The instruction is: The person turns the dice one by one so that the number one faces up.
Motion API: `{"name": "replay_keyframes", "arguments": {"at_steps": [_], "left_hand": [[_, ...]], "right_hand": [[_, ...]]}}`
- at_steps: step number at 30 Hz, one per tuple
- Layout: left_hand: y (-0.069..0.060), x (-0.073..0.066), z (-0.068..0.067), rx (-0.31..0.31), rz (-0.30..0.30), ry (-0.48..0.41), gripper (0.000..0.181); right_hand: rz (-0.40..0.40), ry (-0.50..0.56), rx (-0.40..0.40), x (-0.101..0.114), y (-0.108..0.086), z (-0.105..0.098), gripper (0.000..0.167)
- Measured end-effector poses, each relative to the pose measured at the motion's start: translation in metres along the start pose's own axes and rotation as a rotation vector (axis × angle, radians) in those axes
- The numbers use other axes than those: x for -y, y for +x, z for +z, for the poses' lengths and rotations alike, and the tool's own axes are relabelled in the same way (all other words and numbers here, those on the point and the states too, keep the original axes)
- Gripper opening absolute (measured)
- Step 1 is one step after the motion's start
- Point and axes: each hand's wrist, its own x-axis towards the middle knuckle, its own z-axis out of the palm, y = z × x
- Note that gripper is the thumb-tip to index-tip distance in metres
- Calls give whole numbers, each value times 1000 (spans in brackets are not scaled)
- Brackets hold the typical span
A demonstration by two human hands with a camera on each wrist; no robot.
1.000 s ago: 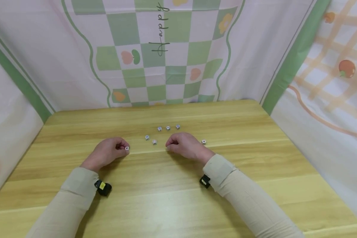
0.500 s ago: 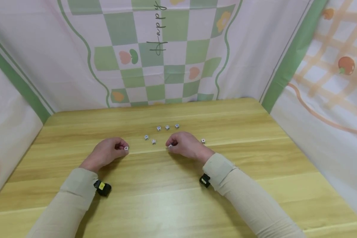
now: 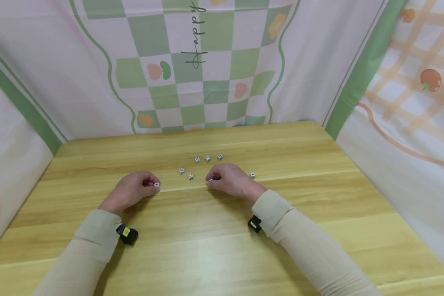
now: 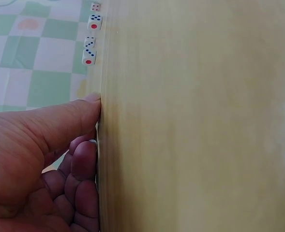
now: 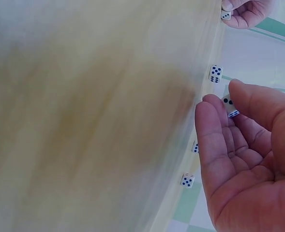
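On the left of the wooden table [image 3: 177, 246], my left hand [image 3: 135, 189] pinches a white die [image 3: 157, 185] between thumb and finger, its red single dot facing up. My right hand [image 3: 231, 180] holds another die [image 3: 210, 181] at its fingertips. In the right wrist view that die [image 5: 230, 106] sits between thumb and fingers and shows blue dots. Between the hands lie two loose dice, one die [image 3: 181, 171] a little farther back than the other die [image 3: 190, 176]. In the left wrist view the thumb [image 4: 86, 113] hides the left hand's die.
Behind the right hand stand three dice in a loose row: a left die [image 3: 197, 160], a middle die [image 3: 208, 158] and a right die [image 3: 220, 157]. Another die [image 3: 253, 175] lies just right of the right wrist. A patterned cloth [image 3: 192, 90] hangs behind the table.
The die in my right hand, hidden by the fingers a second ago, now shows between thumb and fingers and has turned slightly. My left hand and the loose dice stay in place.
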Motion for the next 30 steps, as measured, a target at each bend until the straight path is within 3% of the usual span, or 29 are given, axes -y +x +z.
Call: {"name": "replay_keyframes", "arguments": {"at_steps": [10, 23, 30], "left_hand": [[1, 0, 1, 3, -17, -6, 12], [1, 0, 0, 5, -28, -12, 12], [2, 0, 0, 4, -17, -9, 12]], "right_hand": [[-5, 32, 1, 0, 0, -1, 14], [25, 154, 40, 0, -1, -1, 19], [36, 97, 24, 0, 0, -2, 18]]}}
